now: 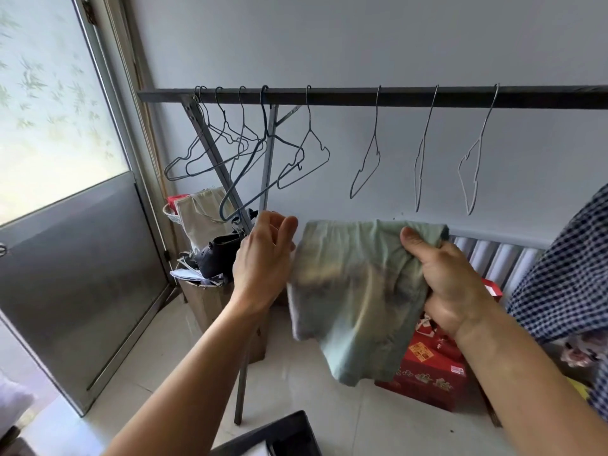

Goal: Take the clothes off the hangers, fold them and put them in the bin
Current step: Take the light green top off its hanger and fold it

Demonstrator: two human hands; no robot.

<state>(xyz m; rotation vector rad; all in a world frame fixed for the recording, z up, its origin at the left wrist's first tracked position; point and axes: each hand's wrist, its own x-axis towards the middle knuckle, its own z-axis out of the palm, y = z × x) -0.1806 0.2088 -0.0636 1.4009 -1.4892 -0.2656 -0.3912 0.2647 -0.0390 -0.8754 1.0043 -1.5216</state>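
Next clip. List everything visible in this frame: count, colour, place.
rail: one, dark, across the wall up top.
hangers: nine or ten, grey wire, one blue, all bare on the rail.
green garment: one, pale green, held below the rail.
checked cloth: one, blue and white, right edge.
red boxes: at least two, floor, behind the garment.
cardboard box: one, brown, floor left, black shoe on top.
radiator: one, white, against the wall, right.
door: one, grey metal, frosted pane, left.
left hand: at the garment's left edge, grip unclear.
right hand: grips the garment's top right corner.
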